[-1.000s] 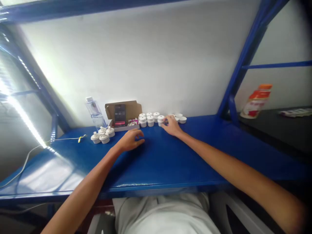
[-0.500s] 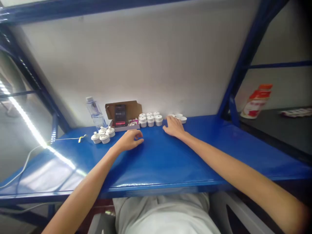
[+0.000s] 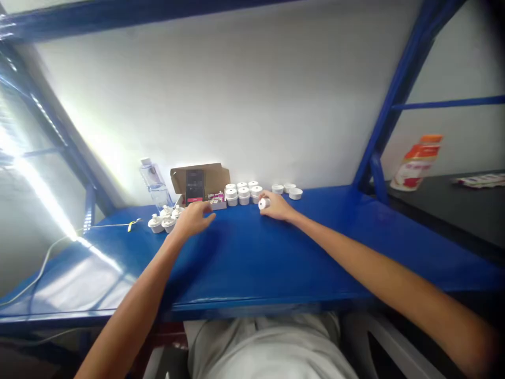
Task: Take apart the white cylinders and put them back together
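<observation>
My right hand (image 3: 278,206) is closed around a white round piece (image 3: 264,203) with a small dark hole in its end, tilted on its side. Just left of it stand several white round cups with holed tops (image 3: 244,196), packed in rows. Behind and to the right of that hand lie three low white round cups (image 3: 295,193). My left hand (image 3: 194,217) hovers over the blue table with thumb and fingers apart, holding nothing. Beside it, on the left, is a group of white round pieces with knobbed tops (image 3: 156,223), partly hidden by the hand.
An open cardboard box (image 3: 218,179) with a dark phone-like device (image 3: 194,184) stands at the back, next to a clear bottle (image 3: 154,181). A white cable (image 3: 47,255) crosses the table's left side. An orange-capped bottle (image 3: 416,164) stands on a dark surface at the right.
My right hand has drawn left from the low cups and now holds a white round piece. My left hand has moved left and slightly up, towards the knobbed pieces.
</observation>
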`<move>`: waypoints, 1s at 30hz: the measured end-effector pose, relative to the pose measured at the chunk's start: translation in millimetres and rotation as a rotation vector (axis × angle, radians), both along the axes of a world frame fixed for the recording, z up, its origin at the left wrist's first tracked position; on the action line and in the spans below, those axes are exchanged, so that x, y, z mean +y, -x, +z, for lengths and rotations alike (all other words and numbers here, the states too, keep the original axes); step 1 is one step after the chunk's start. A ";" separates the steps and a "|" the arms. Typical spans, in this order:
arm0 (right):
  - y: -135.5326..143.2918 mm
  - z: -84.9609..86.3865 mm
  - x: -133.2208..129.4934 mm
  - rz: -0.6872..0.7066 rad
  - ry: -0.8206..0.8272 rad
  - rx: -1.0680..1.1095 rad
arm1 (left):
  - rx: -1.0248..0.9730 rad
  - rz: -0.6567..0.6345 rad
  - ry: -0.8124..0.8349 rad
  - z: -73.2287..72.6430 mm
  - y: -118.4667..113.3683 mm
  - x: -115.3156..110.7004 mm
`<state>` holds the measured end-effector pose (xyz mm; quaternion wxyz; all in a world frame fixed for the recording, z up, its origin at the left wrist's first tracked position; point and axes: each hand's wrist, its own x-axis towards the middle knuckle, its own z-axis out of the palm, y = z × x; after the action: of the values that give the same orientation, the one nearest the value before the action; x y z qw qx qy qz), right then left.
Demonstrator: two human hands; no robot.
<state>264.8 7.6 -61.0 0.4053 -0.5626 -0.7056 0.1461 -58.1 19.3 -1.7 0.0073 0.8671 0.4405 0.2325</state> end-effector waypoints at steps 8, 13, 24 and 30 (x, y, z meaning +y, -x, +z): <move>37.9 17.6 -20.7 0.288 0.099 0.783 | 0.305 0.452 -0.034 11.5 50.8 17.9; 49.5 23.3 -32.1 0.401 0.186 0.783 | 0.233 0.352 -0.048 5.7 46.0 21.0; 63.1 11.1 -32.1 0.317 -0.080 0.519 | -0.393 -0.312 0.333 1.7 -25.6 -24.8; 64.1 12.2 -36.2 0.315 -0.278 0.312 | -0.559 -0.354 0.522 -1.5 -35.8 -30.8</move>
<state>200.7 -28.6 -48.8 0.5550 -0.3554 -0.7267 0.1938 -22.4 -11.5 -3.1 0.3859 0.8019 0.3101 0.3346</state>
